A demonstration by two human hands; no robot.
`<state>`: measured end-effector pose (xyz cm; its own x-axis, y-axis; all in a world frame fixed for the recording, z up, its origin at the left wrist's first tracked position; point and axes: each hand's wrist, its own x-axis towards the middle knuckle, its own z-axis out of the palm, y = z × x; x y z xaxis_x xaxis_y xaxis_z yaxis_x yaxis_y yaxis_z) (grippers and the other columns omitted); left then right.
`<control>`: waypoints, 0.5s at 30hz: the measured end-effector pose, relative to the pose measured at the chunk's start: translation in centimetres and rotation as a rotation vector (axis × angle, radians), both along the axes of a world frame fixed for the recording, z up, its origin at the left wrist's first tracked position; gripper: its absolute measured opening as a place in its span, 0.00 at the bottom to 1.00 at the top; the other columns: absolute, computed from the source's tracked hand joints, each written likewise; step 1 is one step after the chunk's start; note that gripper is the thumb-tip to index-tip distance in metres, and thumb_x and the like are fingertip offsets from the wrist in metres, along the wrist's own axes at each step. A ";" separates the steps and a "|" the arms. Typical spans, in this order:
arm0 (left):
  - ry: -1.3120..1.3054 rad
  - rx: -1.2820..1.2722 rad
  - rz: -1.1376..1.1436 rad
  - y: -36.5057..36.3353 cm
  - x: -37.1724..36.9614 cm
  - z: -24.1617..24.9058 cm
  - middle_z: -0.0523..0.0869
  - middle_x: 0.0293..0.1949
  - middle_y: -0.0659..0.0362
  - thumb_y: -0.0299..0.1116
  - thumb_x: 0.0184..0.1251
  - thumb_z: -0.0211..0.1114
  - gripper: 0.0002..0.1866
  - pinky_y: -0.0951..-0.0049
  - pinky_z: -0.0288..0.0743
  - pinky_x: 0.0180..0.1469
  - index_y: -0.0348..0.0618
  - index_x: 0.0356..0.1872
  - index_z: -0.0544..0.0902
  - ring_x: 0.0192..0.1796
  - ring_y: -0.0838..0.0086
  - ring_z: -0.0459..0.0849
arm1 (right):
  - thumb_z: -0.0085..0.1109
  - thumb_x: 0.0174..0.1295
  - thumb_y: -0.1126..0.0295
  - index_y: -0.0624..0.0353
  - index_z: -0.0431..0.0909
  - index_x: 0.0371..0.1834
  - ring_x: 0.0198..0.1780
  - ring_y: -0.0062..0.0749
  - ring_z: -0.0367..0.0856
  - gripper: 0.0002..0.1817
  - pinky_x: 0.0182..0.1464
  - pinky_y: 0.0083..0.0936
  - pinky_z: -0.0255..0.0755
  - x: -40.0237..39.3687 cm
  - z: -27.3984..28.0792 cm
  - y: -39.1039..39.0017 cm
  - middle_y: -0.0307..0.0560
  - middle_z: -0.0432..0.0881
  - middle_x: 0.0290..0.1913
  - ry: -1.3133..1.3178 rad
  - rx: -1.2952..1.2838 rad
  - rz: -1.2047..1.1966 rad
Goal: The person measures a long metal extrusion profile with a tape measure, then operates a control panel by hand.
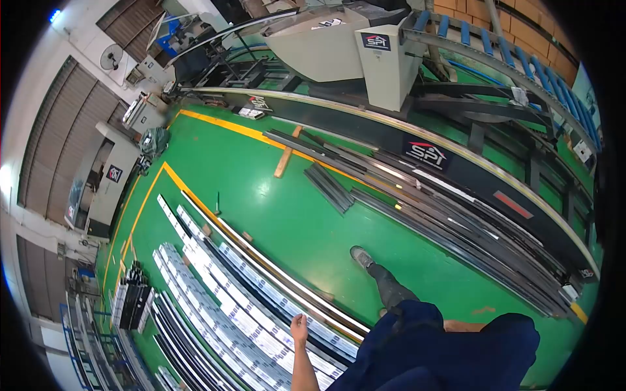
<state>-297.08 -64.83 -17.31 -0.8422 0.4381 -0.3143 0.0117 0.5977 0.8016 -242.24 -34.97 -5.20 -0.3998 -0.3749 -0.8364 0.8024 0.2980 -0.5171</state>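
My left hand (298,328) hangs at the lower middle with its fingers curled together, and I see nothing held in it. Below it lie long wrapped metal profiles (244,309) with printed labels; the hand looks apart from them. A pale strip of skin, likely my right arm (466,325), shows beside my dark blue clothing, while the right hand itself is hidden. One grey shoe (360,256) of mine stands on the green floor (274,215).
Dark metal bars (456,228) lie along the machine base (365,133) on the right. A short bundle of bars (328,188) and a wooden block (283,159) are on the floor. A roller conveyor (502,49) stands upper right; a rack (85,339) is lower left.
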 end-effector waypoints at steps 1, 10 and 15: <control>-0.014 -0.013 0.012 0.7 -2.4 -0.1 0.88 0.37 0.54 0.40 0.68 0.66 0.20 0.71 0.78 0.45 0.31 0.49 0.82 0.38 0.72 0.85 | 0.51 0.64 0.35 0.60 0.76 0.59 0.57 0.50 0.77 0.38 0.59 0.41 0.71 -2.2 -0.2 1.4 0.58 0.79 0.58 0.001 0.000 -0.007; -0.002 -0.299 -0.618 6.9 -9.3 -1.7 0.88 0.34 0.52 0.37 0.67 0.61 0.13 0.56 0.78 0.37 0.43 0.47 0.84 0.35 0.58 0.86 | 0.52 0.64 0.37 0.60 0.78 0.55 0.55 0.47 0.79 0.35 0.56 0.40 0.72 -21.8 0.8 17.5 0.56 0.81 0.55 -0.044 0.019 -0.005; -0.332 -0.395 -0.275 15.5 -16.2 -1.3 0.87 0.35 0.49 0.41 0.68 0.57 0.15 0.54 0.78 0.41 0.42 0.45 0.84 0.37 0.54 0.86 | 0.54 0.64 0.38 0.60 0.80 0.54 0.53 0.45 0.80 0.34 0.55 0.39 0.73 -33.1 3.7 25.0 0.55 0.82 0.54 -0.121 0.057 0.023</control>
